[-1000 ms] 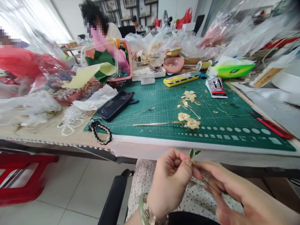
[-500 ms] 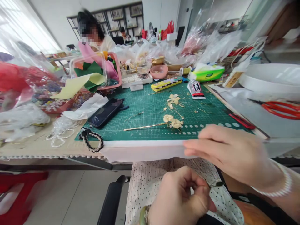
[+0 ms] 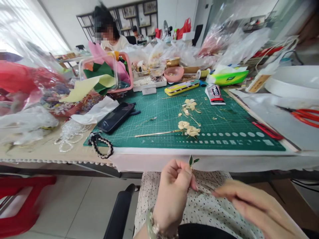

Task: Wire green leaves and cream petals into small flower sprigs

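Note:
Held above my lap by my left hand (image 3: 173, 191) is a small sprig of dark green leaves (image 3: 191, 161) with pale, gold-looking edges, pinched between thumb and fingers. Its lower end is hidden in the grip. To the right, my right hand (image 3: 251, 205) has long, outstretched fingers smeared by motion. Their tips are apart from my left hand, and I cannot make out whether they pinch anything fine. Beyond the hands, a hairpin-like gold stick (image 3: 154, 133) with cream flowers (image 3: 190, 129) lies on the green cutting mat (image 3: 154, 116). More cream flowers (image 3: 189, 105) lie behind it.
A phone (image 3: 116, 117) and a braided loop (image 3: 102, 146) lie at the mat's left. A glue tube (image 3: 215, 94), red cutter (image 3: 267, 130) and red-handled scissors (image 3: 306, 116) are at the right. Bags and containers crowd the back. A person (image 3: 112, 36) sits across the room.
My left hand has risen and turned, so the leaves now point up. My right hand has swung down from the mat's edge to beside my lap. The view has shifted slightly.

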